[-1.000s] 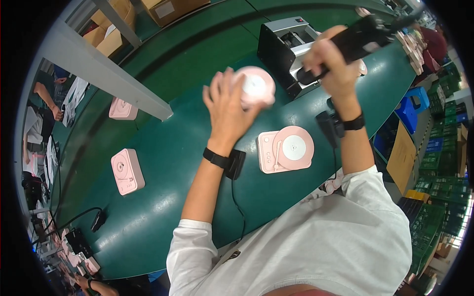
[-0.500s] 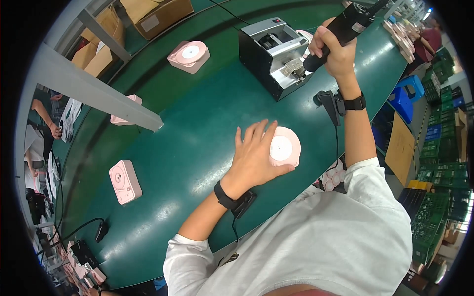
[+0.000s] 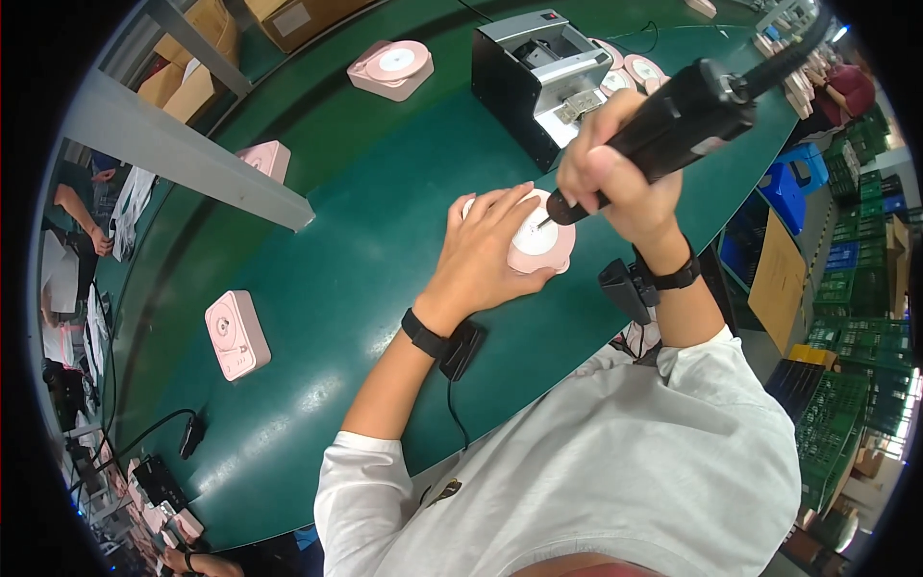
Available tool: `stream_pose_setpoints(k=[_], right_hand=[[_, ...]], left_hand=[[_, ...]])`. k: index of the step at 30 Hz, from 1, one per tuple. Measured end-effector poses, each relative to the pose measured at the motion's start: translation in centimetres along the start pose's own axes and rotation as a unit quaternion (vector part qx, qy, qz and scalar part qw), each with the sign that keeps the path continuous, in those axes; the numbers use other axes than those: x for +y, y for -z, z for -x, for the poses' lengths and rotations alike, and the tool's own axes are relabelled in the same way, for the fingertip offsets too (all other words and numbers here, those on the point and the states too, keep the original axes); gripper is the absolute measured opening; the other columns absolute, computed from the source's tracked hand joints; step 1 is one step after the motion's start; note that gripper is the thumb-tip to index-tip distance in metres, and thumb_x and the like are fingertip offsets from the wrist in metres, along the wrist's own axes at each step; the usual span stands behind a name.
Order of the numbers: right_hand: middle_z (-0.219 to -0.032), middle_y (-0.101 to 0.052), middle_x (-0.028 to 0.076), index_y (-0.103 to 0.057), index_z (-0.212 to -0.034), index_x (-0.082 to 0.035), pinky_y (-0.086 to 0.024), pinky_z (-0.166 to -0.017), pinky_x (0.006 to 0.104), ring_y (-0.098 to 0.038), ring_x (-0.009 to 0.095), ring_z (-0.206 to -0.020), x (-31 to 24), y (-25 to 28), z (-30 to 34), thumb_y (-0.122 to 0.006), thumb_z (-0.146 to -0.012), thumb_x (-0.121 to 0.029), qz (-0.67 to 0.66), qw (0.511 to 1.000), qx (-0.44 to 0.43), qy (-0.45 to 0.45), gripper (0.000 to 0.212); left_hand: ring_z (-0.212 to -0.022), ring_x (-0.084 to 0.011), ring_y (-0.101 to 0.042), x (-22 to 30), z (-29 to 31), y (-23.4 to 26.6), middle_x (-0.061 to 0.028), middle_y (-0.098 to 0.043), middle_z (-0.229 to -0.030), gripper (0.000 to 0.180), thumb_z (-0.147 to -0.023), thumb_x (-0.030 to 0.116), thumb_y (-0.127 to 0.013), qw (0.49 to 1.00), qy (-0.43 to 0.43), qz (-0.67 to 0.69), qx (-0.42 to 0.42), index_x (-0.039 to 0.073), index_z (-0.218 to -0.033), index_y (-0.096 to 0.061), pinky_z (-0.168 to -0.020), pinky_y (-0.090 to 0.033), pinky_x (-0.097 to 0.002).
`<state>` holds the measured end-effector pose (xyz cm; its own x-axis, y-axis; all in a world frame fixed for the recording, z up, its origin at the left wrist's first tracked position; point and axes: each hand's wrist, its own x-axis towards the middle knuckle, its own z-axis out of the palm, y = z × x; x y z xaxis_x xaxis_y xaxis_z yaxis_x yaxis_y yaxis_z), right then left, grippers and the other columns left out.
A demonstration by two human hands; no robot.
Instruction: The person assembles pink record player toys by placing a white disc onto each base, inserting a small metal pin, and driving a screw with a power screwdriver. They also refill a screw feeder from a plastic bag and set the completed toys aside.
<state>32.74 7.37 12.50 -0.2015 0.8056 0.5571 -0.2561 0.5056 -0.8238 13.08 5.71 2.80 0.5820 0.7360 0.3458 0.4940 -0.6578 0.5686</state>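
While your left hand clasps the pink player, fingers fanned, your right hand grips the black screwdriver.
The player lies on the surface toward your left hand's two o'clock. If your clasp slackens, it could twist; if the screwdriver tilts, its tip could skid and scratch the white disc.

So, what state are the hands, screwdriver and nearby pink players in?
Left hand: spread over near pink player.
Near pink player: disc on, part-covered.
Right hand: gripping black screwdriver.
Black screwdriver: tilted, tip at disc.
Left pink player: no disc.
Far pink player: disc on.
Pink player behind post: partly hidden.
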Motion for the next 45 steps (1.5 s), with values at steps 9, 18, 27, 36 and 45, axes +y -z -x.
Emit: stream_pose_setpoints(k=[9, 18, 27, 36, 45], right_hand=[[-0.068, -0.054, 0.010, -0.044, -0.099, -0.003, -0.046, -0.051, 0.0313, -0.048, 0.014, -0.049, 1.3, -2.0, 0.5, -0.062, -0.094, -0.004, 0.036, 0.999, 0.008, -0.025, 0.018], [-0.069, -0.055, 0.009, -0.044, -0.098, -0.003, -0.045, -0.053, 0.0300, -0.049, 0.013, -0.052, 1.9, -2.5, 1.0, -0.064, -0.095, -0.006, 0.063, 0.998, -0.004, -0.017, 0.020], [-0.070, -0.055, 0.009, -0.045, -0.098, -0.004, -0.045, -0.055, 0.0291, -0.049, 0.012, -0.054, 2.4, -2.6, 1.1, -0.063, -0.093, -0.004, 0.066, 0.997, 0.001, -0.026, 0.019], [-0.071, -0.055, 0.008, -0.047, -0.100, -0.003, -0.046, -0.053, 0.0300, -0.050, 0.013, -0.051, 1.5, -2.3, 1.2, -0.064, -0.091, -0.003, 0.056, 0.997, 0.026, -0.048, 0.020], [-0.069, -0.054, 0.007, -0.049, -0.100, -0.002, -0.046, -0.051, 0.0324, -0.052, 0.015, -0.050, -2.7, 3.6, 0.6, -0.067, -0.093, -0.007, -0.029, 0.992, 0.118, -0.045, 0.020]], left_hand=[[-0.137, -0.0270, -0.049, -0.2, 0.6, 0.5, -0.0098, -0.054, -0.150, 0.084, -0.069, 0.040, -0.088, 1.000, 0.003, 0.011, -0.002, 0.009, -0.140, -0.058, -0.117, -0.029, -0.0564], [-0.137, -0.0275, -0.049, -0.6, 0.8, 0.6, -0.0103, -0.054, -0.150, 0.083, -0.070, 0.043, -0.088, 1.000, 0.005, 0.007, -0.010, 0.009, -0.140, -0.058, -0.117, -0.029, -0.0568], [-0.138, -0.0277, -0.048, -0.6, 0.7, 0.6, -0.0100, -0.053, -0.150, 0.083, -0.071, 0.044, -0.087, 1.000, 0.006, 0.001, -0.018, 0.009, -0.140, -0.058, -0.118, -0.028, -0.0567], [-0.138, -0.0283, -0.048, 0.5, 0.7, 0.8, -0.0103, -0.053, -0.150, 0.087, -0.068, 0.044, -0.089, 1.000, 0.005, -0.009, -0.029, 0.007, -0.140, -0.058, -0.116, -0.030, -0.0533], [-0.132, -0.0314, -0.053, -0.2, 0.1, 5.0, -0.0126, -0.060, -0.142, 0.084, -0.066, 0.040, -0.091, 0.997, 0.050, -0.007, -0.065, 0.005, -0.136, -0.062, -0.114, -0.034, -0.0479]])
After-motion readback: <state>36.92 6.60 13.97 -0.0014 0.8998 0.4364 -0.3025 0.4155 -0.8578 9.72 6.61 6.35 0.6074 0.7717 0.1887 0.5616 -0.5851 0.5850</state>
